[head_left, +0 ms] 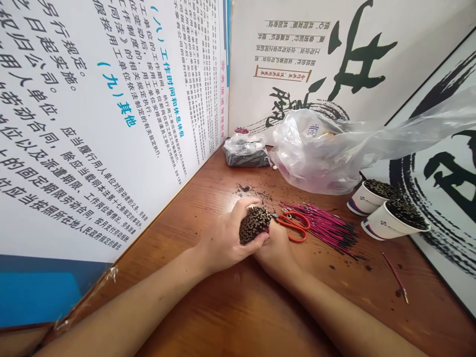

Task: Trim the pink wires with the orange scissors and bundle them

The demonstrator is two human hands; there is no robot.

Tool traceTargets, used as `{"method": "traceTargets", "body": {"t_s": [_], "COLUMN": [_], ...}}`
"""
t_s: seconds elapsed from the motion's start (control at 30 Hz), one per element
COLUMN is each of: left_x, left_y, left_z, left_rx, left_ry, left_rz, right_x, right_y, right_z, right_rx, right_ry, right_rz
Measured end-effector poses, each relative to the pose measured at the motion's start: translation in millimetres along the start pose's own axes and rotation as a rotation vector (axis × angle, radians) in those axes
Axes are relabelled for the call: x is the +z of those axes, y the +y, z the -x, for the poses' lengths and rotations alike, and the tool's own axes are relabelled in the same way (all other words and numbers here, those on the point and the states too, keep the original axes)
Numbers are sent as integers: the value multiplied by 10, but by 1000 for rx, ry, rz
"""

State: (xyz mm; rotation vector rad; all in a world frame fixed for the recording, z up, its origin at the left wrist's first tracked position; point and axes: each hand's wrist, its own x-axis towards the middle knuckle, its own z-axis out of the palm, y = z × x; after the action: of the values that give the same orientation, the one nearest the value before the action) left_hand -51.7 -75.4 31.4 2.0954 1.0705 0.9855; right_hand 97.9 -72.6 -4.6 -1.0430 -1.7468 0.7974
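Observation:
A dense bundle of thin dark pieces with brassy ring-like ends is held between both hands above the middle of the table. My left hand curls round its left side, thumb below and fingers above. Against its right side my right hand is closed; most of its fingers are hidden. Just right of the hands lie orange-handled scissors, their blades partly out of sight. Beside them a pile of pink and black thin sticks is spread on the table.
Two paper cups full of dark bits stand at right. A single pink stick lies nearer. Behind are a clear plastic bag and a wrapped dark block. Dark crumbs dot the wooden table; printed boards enclose it.

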Motion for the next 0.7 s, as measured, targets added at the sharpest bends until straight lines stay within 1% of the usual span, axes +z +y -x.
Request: {"method": "traceTargets", "body": {"t_s": [0.17,0.27,0.3,0.37,0.47,0.53,0.6,0.7], "left_x": [-15,-24,-26,-32,-41,-40,-27,12], "left_y": [-53,-83,-93,-107,-105,-77,-31,50], "left_z": [-22,-41,-45,-49,-45,-39,-30,-14], "left_rx": [9,-17,-18,17,128,172,172,75], "left_ry": [-59,-34,-40,-90,-193,-219,-215,-172], "left_rz": [263,273,262,265,301,328,368,462], "right_x": [8,8,3,-17,-69,-105,-127,-124], "right_y": [9,-14,-32,-80,-164,-202,-208,-167], "right_z": [-29,-38,-37,-28,-15,-14,-15,-3], "right_rx": [-34,-50,-56,-56,4,44,61,84], "right_ry": [24,-7,-48,-172,-389,-485,-522,-487], "right_rz": [-158,-246,-274,-319,-346,-336,-312,-340]}}
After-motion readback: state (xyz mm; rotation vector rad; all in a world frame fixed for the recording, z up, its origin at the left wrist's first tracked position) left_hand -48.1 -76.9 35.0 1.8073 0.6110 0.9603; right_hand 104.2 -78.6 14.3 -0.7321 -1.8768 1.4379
